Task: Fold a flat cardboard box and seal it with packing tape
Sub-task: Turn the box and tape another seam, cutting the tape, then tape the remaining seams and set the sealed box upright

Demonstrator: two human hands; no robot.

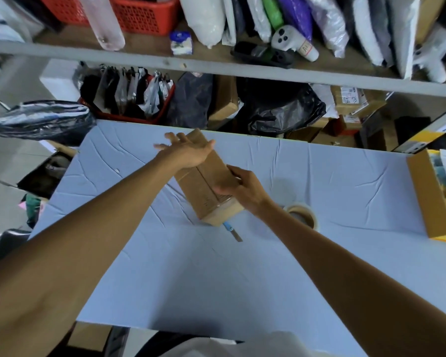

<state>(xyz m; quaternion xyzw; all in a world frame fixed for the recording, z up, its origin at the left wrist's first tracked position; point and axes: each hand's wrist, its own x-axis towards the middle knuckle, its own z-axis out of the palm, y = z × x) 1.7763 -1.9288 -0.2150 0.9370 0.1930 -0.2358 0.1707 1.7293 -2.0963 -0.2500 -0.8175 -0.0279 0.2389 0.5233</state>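
At frame centre, the box (207,173) is being pressed by the straight-fingered left hand (188,152) and gripped by the right hand (242,188), fingers curled, risking seams crushed by overpressure.

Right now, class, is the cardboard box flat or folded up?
Folded up: the cardboard box shows closed top, side and end faces, a seam running along the top.

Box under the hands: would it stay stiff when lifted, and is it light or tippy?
Probably stiff: the box looks folded into shape, with straight edges. Likely light: small plain cardboard, which the right hand grips by one edge. Lying lengthwise on the table, it should slide rather than tip.
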